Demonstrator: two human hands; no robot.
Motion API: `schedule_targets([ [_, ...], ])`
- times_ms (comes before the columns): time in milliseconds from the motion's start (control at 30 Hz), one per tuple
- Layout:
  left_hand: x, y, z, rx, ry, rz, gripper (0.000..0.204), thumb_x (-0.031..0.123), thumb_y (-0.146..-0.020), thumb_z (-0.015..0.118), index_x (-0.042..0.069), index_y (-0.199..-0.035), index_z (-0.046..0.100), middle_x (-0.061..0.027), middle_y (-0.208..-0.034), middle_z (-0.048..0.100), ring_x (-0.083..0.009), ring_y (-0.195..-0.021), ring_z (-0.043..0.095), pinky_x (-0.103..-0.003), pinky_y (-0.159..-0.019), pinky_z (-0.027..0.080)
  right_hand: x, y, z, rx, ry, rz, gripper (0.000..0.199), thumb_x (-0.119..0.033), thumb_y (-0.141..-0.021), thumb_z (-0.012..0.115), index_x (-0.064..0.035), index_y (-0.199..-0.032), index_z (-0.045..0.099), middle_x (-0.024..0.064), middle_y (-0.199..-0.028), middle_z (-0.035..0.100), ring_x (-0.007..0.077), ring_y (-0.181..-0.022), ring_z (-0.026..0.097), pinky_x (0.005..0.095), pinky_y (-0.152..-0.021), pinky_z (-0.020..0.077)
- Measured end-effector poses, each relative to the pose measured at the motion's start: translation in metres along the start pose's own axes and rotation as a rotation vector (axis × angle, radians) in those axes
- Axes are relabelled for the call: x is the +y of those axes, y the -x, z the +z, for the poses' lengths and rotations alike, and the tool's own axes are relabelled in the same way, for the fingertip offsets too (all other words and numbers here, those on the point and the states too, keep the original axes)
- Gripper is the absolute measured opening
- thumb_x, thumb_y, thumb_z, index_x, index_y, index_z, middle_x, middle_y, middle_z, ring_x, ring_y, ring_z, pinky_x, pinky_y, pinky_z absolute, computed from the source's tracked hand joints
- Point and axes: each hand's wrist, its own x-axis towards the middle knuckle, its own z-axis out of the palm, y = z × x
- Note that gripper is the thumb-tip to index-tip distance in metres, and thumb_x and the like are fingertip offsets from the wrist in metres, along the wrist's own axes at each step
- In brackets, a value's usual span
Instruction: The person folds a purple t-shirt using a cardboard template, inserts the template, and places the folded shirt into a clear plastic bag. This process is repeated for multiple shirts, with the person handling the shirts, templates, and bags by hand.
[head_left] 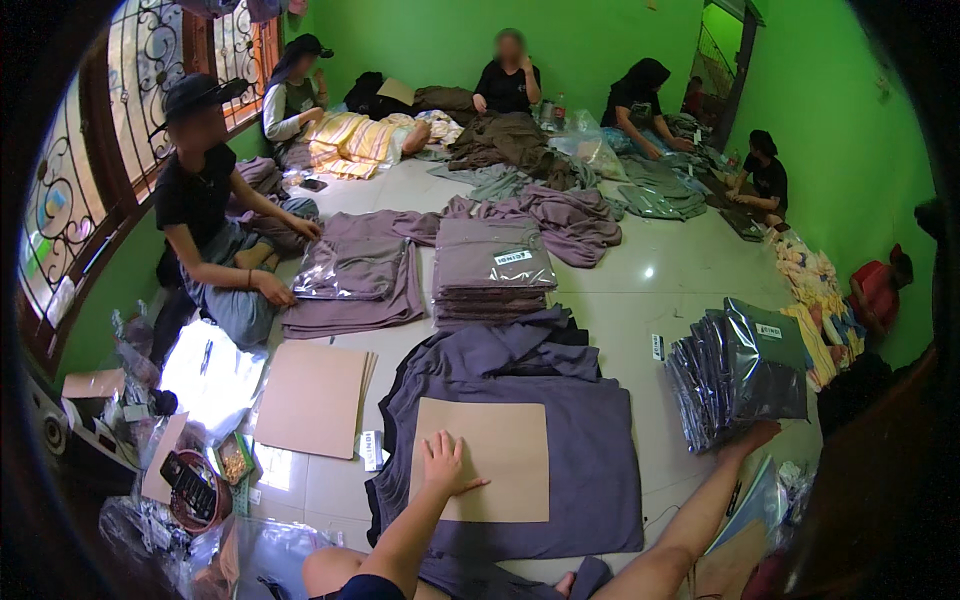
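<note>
My left hand (453, 466) lies flat with fingers spread on a tan cardboard sheet (515, 450). That sheet rests on a dark grey-purple garment (595, 460), spread out on the floor before me with its sleeves folded toward the far end. Black cloth shows along the garment's left edge. A small white tag or label (372, 451) lies beside that edge. My right hand is not in view; a bit of skin at the lower edge is too small to tell. To the left sits a stack of tan cardboard sheets (310, 400).
Bagged folded garments (700, 385) lean on the right, near my outstretched leg (680, 545). Beyond my garment stands a pile of bagged garments (490, 265). A person (205, 200) at the left handles a bagged garment. Several others sit farther back. A basket (195, 500) holds a phone.
</note>
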Motion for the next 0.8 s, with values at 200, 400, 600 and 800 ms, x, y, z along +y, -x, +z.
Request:
schedule_targets([
  [200, 0.003, 0.004, 0.018, 0.073, -0.017, -0.028, 0.104, 0.077, -0.058, 0.047, 0.008, -0.133, 0.027, -0.0174, -0.132, 0.028, -0.0322, -0.125, 0.022, -0.054, -0.100, 0.013, -0.064, 0.196, 0.073, -0.654, -0.276, -0.549, 0.022, -0.021, -0.080, 0.060, -0.0075, -0.097, 0.060, 0.0151, -0.101, 0.059, 0.0277, -0.092, 0.056, 0.0359, -0.080, 0.0435],
  [400, 0.020, 0.037, 0.008, -0.035, 0.079, -0.181, 0.096, 0.065, -0.060, 0.059, 0.017, -0.135, 0.024, -0.0022, -0.132, 0.029, -0.0221, -0.124, 0.024, -0.065, -0.086, 0.030, -0.128, 0.283, 0.156, -1.131, 0.649, -0.868, 0.054, -0.050, -0.080, 0.048, 0.0032, -0.089, 0.055, 0.0255, -0.094, 0.055, 0.0388, -0.088, 0.055, 0.0413, -0.077, 0.0458],
  [600, 0.013, 0.066, -0.018, -0.180, 0.133, -0.107, 0.102, 0.068, -0.057, 0.060, 0.024, -0.137, 0.015, -0.0023, -0.142, 0.013, -0.0224, -0.132, 0.009, -0.067, -0.088, 0.027, -0.097, 0.297, 0.148, -1.093, 0.325, -0.913, 0.028, -0.029, -0.082, 0.051, -0.0016, -0.085, 0.053, 0.0232, -0.088, 0.053, 0.0386, -0.078, 0.054, 0.0457, -0.070, 0.0447],
  [800, 0.008, 0.069, -0.001, -0.175, 0.110, -0.109, 0.102, 0.071, -0.055, 0.058, 0.028, -0.137, 0.016, -0.0050, -0.143, 0.011, -0.0321, -0.131, 0.005, -0.065, -0.092, 0.022, -0.098, 0.287, 0.119, -0.771, 0.177, -1.071, 0.027, -0.027, -0.085, 0.049, -0.0041, -0.072, 0.047, 0.0134, -0.056, 0.053, 0.0339, -0.059, 0.054, 0.0439, -0.057, 0.0366],
])
